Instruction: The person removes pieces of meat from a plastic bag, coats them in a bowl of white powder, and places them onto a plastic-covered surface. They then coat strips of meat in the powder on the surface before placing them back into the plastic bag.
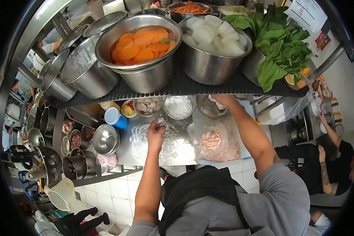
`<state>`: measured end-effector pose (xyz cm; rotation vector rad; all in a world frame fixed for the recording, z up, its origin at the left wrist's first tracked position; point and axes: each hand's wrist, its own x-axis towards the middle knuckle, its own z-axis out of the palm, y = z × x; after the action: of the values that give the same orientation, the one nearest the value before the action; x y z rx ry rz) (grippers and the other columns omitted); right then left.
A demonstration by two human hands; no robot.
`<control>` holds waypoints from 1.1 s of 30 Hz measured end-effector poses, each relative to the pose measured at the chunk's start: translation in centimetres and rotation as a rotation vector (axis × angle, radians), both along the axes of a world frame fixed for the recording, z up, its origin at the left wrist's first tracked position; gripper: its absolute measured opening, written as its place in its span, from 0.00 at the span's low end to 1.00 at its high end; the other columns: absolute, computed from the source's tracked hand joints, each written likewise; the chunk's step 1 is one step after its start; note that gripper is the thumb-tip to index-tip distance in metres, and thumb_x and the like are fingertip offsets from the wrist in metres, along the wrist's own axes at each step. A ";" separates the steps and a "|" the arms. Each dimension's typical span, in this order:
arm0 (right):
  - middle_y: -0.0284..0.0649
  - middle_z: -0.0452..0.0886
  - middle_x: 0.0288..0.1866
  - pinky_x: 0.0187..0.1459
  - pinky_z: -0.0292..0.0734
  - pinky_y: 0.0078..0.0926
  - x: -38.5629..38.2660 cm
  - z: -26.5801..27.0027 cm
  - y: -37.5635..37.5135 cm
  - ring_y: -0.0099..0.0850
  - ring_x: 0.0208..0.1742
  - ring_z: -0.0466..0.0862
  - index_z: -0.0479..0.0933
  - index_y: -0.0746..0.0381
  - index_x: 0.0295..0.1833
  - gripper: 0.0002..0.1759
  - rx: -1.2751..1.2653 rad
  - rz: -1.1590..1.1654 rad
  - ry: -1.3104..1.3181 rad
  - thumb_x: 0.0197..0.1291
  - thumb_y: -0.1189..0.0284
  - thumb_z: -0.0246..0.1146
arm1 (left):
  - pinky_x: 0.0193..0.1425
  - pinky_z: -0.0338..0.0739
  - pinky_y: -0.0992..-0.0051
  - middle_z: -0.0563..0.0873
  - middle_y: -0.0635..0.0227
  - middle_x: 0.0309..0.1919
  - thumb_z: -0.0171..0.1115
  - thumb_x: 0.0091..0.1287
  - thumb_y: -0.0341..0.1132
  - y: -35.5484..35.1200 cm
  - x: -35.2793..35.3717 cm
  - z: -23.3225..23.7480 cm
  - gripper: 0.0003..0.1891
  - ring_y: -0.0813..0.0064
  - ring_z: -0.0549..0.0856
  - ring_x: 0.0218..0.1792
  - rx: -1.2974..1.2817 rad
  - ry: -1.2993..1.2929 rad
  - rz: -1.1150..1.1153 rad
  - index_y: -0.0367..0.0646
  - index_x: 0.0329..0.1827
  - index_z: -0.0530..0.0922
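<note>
My left hand (156, 133) is closed above the floured steel worktop (181, 151), its fingertips white; what they pinch is too small to name. Loose flour (139, 143) lies below it. My right hand (223, 100) reaches under the shelf edge to a metal bowl (208, 108), its fingers closed around something pale that I cannot make out. Between my arms, a clear plastic bag (211, 139) with pale pink raw pieces lies on a board. A bowl of white flour (178, 107) stands between my hands, beside a bowl of pale raw pieces (148, 105).
Overhead, a shelf (177, 89) bears pots of carrot slices (143, 45), white radish chunks (212, 35) and leafy greens (283, 51). Stacked bowls (106, 139) and a blue-white container (116, 118) stand left. Other people are at right (342, 169) and lower left (78, 222).
</note>
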<state>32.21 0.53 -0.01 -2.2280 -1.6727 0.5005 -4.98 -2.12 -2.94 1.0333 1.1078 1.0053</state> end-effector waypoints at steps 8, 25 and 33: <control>0.53 0.83 0.57 0.57 0.76 0.47 -0.5 -4.8 1.5 0.54 0.57 0.82 0.78 0.57 0.60 0.23 0.008 0.295 -0.140 0.57 0.64 0.65 | 0.47 0.75 0.78 0.86 0.63 0.44 0.67 0.67 0.29 -2.6 -1.5 -0.1 0.22 0.78 0.81 0.41 -0.059 0.050 0.030 0.29 0.63 0.74; 0.50 0.82 0.59 0.53 0.79 0.47 -0.6 -2.0 1.1 0.49 0.57 0.83 0.69 0.48 0.71 0.27 -0.247 0.502 -0.110 0.66 0.71 0.56 | 0.48 0.80 0.75 0.87 0.66 0.44 0.63 0.69 0.26 -3.8 -3.2 0.1 0.13 0.78 0.84 0.42 -0.052 0.092 0.049 0.36 0.55 0.79; 0.55 0.80 0.63 0.61 0.75 0.48 1.0 -4.3 2.1 0.51 0.61 0.82 0.66 0.49 0.75 0.28 -0.356 0.431 -0.068 0.70 0.67 0.54 | 0.45 0.78 0.77 0.87 0.66 0.42 0.66 0.67 0.28 -3.1 -3.6 -0.9 0.18 0.80 0.82 0.40 -0.044 0.147 0.069 0.33 0.59 0.78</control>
<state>33.24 2.67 -4.26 -2.1202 -2.2663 0.8965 -8.56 -5.19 -3.83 1.0530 1.2879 0.9671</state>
